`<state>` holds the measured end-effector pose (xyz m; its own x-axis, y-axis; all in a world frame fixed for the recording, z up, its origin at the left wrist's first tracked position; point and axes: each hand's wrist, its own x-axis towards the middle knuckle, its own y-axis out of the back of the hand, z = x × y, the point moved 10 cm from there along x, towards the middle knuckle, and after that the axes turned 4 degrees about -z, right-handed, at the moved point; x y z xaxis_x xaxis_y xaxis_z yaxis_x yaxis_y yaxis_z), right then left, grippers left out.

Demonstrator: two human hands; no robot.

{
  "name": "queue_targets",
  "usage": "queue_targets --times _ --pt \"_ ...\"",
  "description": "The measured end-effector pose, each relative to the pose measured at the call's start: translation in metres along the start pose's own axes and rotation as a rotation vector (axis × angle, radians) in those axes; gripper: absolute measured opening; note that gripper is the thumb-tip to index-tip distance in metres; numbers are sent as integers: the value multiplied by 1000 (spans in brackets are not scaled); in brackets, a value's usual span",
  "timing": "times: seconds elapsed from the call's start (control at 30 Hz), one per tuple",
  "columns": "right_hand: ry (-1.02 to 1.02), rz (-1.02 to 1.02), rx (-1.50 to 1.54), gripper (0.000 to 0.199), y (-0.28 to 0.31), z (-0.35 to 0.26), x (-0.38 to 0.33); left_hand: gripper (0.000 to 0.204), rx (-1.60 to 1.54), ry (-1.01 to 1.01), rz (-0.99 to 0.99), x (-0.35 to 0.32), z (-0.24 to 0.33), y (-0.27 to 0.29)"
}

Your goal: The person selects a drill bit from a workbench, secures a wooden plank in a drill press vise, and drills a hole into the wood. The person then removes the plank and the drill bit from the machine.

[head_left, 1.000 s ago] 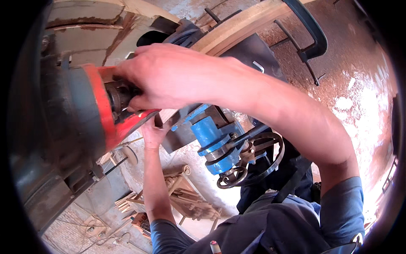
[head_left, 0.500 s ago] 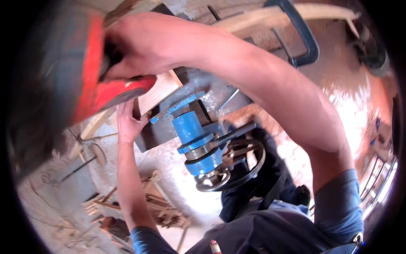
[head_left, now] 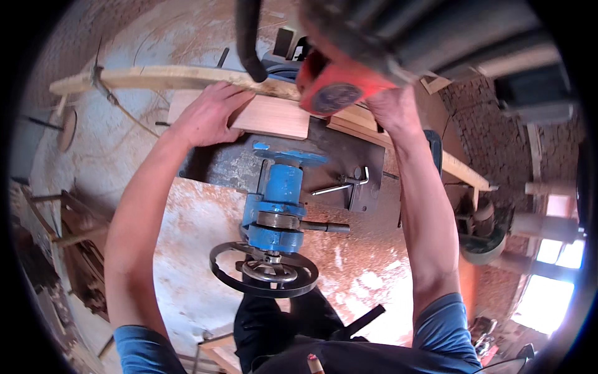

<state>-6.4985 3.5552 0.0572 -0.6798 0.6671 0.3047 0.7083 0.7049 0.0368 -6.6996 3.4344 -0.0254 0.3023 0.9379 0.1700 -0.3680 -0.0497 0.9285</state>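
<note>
My left hand point(head_left: 210, 116) lies palm-down on a flat wooden board point(head_left: 274, 118), its fingers reaching over the far edge. The board rests on the grey metal table point(head_left: 339, 156) of a blue machine point(head_left: 281, 199). Just beyond it runs a long curved wooden plank point(head_left: 162, 78). My right hand point(head_left: 387, 105) reaches up behind an orange machine housing point(head_left: 333, 84). Its fingers are hidden there. A black hose or handle point(head_left: 248, 40) hangs close to the camera.
A black handwheel point(head_left: 264, 274) sticks out of the blue machine toward me. A metal hex key point(head_left: 341, 186) lies on the grey table. Sawdust covers the floor point(head_left: 193, 249). Wooden frames point(head_left: 75, 243) stand at the left, a brick wall point(head_left: 486, 118) at the right.
The view has swung, so the orange housing went from upper left to top centre. My left hand moved from under the housing onto the board. My right hand stays at the housing.
</note>
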Motion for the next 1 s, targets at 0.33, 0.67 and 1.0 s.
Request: queue_targets --times 0.33,0.67,1.0 --pt "-4 -68 -196 49 -21 -32 2 69 -112 47 18 -7 -17 -9" --pt "-78 -11 -301 48 -21 -27 2 66 -129 15 98 -11 -23 -5" --pt "-148 3 -398 46 -20 -17 7 61 -139 1 161 -17 -28 -7"
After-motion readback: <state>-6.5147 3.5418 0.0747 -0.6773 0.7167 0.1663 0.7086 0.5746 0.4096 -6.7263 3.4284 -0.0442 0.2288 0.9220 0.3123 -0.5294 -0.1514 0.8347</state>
